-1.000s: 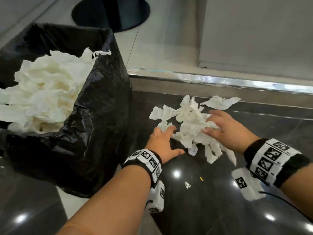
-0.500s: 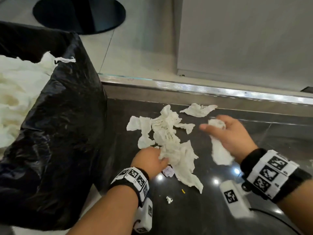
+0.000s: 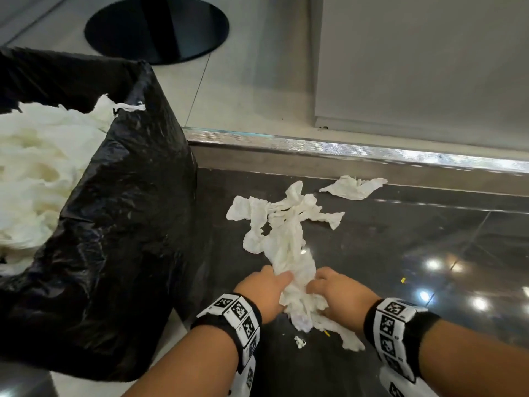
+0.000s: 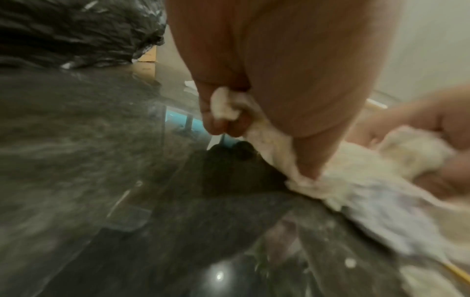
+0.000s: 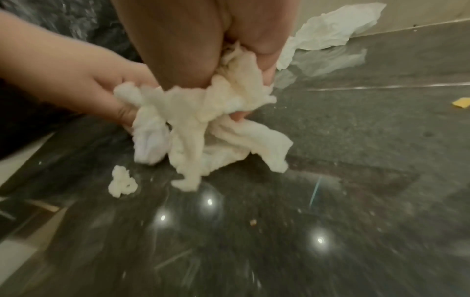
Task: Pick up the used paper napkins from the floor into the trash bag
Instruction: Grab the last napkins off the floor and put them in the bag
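A bunch of crumpled white napkins (image 3: 286,239) trails across the dark polished floor. Its near end (image 5: 203,120) is bunched between both hands. My left hand (image 3: 269,287) grips the wad from the left, fingers curled round it (image 4: 226,106). My right hand (image 3: 335,290) clutches the same wad from the right (image 5: 244,66). One separate napkin (image 3: 353,186) lies by the step, and a tiny scrap (image 3: 299,341) sits near my wrists. The black trash bag (image 3: 120,224) stands at left, full of white napkins (image 3: 37,167).
A metal-edged step (image 3: 343,150) runs across behind the napkins, with a pale wall panel (image 3: 415,67) above it. A round black table base (image 3: 157,27) stands on the light tiles at the back. A small yellow crumb (image 3: 403,280) lies to the right.
Both hands have drawn the napkins toward me and come together, bunching the near end into one wad. The right hand has joined the left on the pile.
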